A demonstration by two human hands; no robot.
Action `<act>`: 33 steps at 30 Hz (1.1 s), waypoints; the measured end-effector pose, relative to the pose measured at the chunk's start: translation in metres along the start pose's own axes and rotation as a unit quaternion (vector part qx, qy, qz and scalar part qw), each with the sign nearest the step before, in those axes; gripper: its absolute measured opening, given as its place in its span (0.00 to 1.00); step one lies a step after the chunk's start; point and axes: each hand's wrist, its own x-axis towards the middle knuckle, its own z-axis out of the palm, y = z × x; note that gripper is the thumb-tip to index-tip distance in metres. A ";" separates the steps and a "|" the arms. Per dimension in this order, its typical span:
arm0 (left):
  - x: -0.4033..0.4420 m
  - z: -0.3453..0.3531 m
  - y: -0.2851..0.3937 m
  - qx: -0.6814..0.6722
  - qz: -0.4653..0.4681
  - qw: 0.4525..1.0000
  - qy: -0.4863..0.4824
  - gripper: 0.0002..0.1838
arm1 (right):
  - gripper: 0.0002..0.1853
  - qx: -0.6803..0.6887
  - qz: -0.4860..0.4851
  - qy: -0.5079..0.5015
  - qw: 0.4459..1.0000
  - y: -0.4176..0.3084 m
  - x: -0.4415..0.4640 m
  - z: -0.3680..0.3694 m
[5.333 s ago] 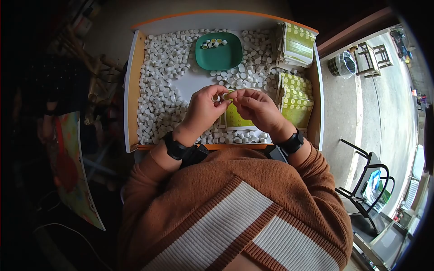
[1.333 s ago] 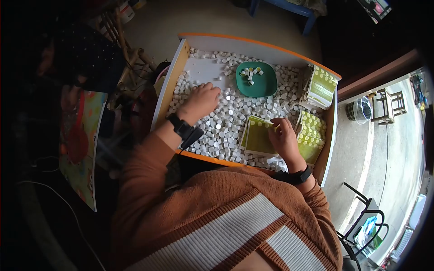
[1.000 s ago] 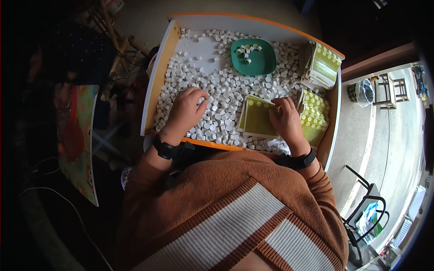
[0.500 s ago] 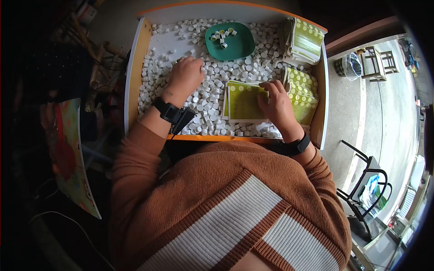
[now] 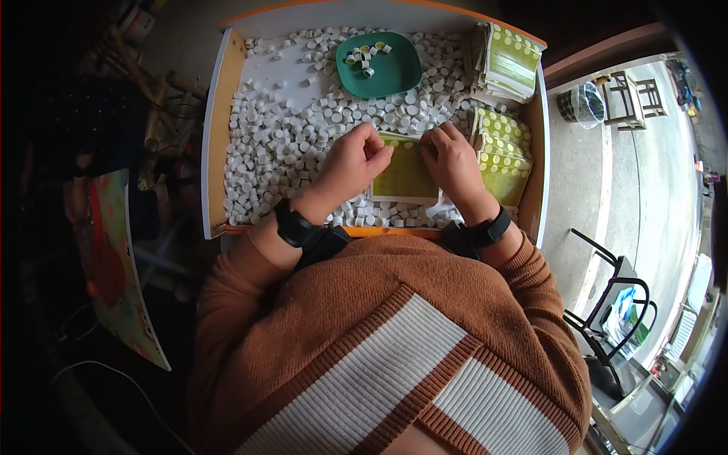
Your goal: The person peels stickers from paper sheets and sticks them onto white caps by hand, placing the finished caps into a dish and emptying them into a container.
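A green sheet with rows of pale round dots (image 5: 402,176) lies over the white caps at the front of the tray. My left hand (image 5: 350,165) is at its upper left, thumb and fingertips pressed together; whatever they pinch is too small to make out. Across from it, my right hand (image 5: 456,165) is closed at the sheet's upper right corner, with thumb against forefinger. What sits between those fingers is hidden. Loose white caps (image 5: 288,140) surround both hands.
A green plate (image 5: 394,76) at the back holds several caps with yellowish tops. Stacks of dotted green sheets (image 5: 509,64) stand along the right wall of the tray (image 5: 540,152). A black-framed chair (image 5: 618,318) is off to the right, a patterned board (image 5: 121,265) to the left.
My left hand has moved from the caps rightward and nearer to me, up to the sheet. My right hand has shifted slightly and its fingers have drawn together at the sheet's top edge.
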 end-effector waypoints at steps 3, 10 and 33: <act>0.004 0.010 -0.006 -0.060 -0.029 0.998 0.011 0.04 | 0.03 0.008 0.008 0.001 1.000 -0.004 0.003 0.004; 0.007 0.015 -0.026 -0.023 -0.039 0.999 -0.020 0.09 | 0.05 -0.004 -0.068 0.044 0.997 0.003 -0.003 0.005; -0.006 0.007 0.032 0.120 0.089 0.987 0.062 0.12 | 0.13 0.687 0.267 -0.196 0.647 -0.028 -0.002 -0.029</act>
